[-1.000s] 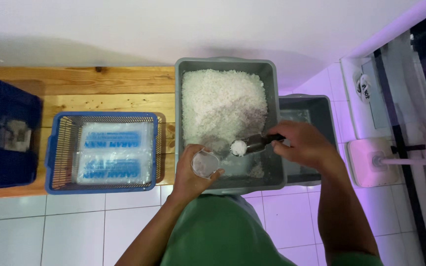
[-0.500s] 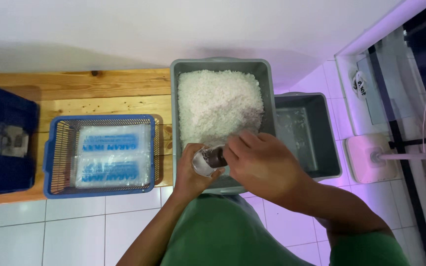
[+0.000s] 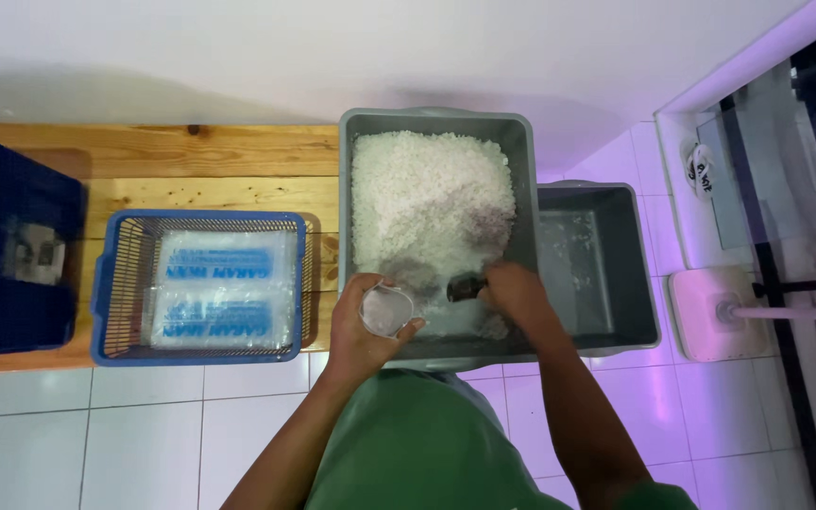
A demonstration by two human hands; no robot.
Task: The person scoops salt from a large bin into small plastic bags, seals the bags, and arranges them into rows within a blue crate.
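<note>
- Left hand (image 3: 363, 332): curled round a small clear cup (image 3: 387, 310), mouth up at the grey tub's (image 3: 521, 161) near rim.
- Right hand (image 3: 514, 293): closed on a dark scoop (image 3: 465, 286), apparently dipped into the white granules (image 3: 427, 194).

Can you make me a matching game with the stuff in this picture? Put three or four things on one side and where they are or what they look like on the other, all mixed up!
Things:
1. clear cup
2. dark scoop
3. blue wire basket
4. second grey tub

Places or states:
A. stands on the wooden bench, with clear bags inside
B. held in the left hand
C. nearly empty, to the right of the big grey tub
D. held in the right hand, down in the white grains

Pairs: 1-B, 2-D, 3-A, 4-C
</note>
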